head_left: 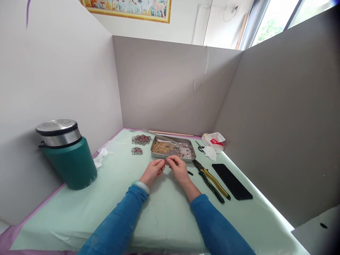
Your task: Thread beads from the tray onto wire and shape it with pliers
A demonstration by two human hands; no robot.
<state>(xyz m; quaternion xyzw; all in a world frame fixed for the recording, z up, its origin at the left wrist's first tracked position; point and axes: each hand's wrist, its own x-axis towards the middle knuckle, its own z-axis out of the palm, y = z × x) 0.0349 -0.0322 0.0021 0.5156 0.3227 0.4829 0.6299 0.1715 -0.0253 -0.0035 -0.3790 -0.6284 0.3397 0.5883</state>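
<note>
My left hand [154, 171] and my right hand [178, 169] meet just in front of a metal tray [174, 158]. Both are closed in a pinch, fingertips nearly touching, on a thin wire [164, 157] that is mostly hidden by the fingers. Inside the tray lie many gold beads [162, 147] on the left and clear, red and purple beads [186, 151] on the right. Left of the tray are a larger pile of red-and-silver beaded pieces [141, 140] and a smaller one [137, 151]. A small dark tool [190, 173], partly covered, lies beside my right hand.
Right of my hands lie pliers [212, 182], a black phone [232, 181], scissors [199, 146] and a tissue pack [214, 140]. A green flask [69, 159] and crumpled tissue [101, 156] stand left. Grey partitions [170, 85] enclose the table; a wooden stick [172, 134] lies along the back.
</note>
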